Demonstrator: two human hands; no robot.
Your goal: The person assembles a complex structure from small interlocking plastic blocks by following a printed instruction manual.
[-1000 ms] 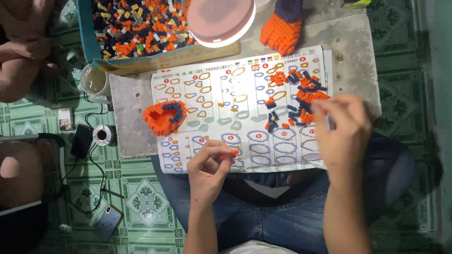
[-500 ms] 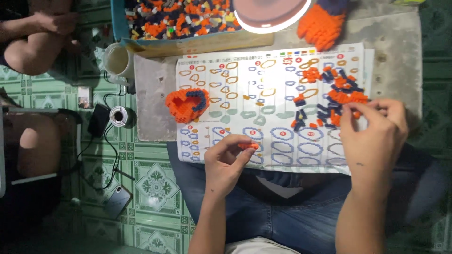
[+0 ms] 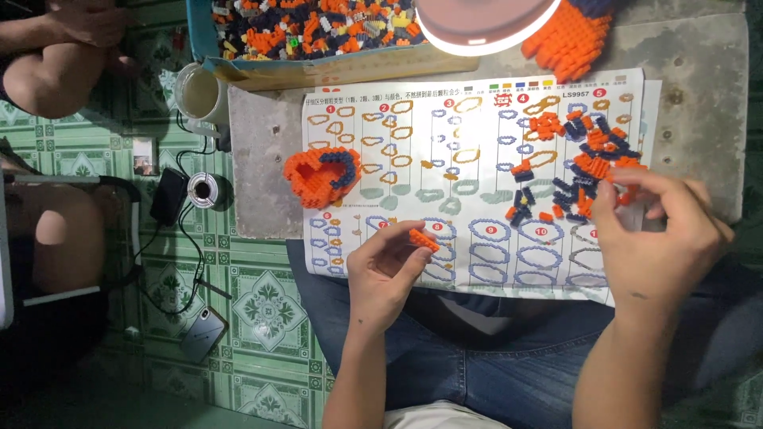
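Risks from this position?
1. Left hand pinches a small orange piece at the fingertips only; it may slip onto the lap.
2. Right hand reaches into the loose brick pile and could scatter it.
3. The instruction sheet overhangs the slab, so pressing there may tip bricks.

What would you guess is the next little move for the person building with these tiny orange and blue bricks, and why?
Probably the right hand lifts one brick from the loose pile and carries it to the left hand. The left hand pinches a small orange piece above the instruction sheet, while the right hand's fingertips sit at the pile's edge, as if picking one out.
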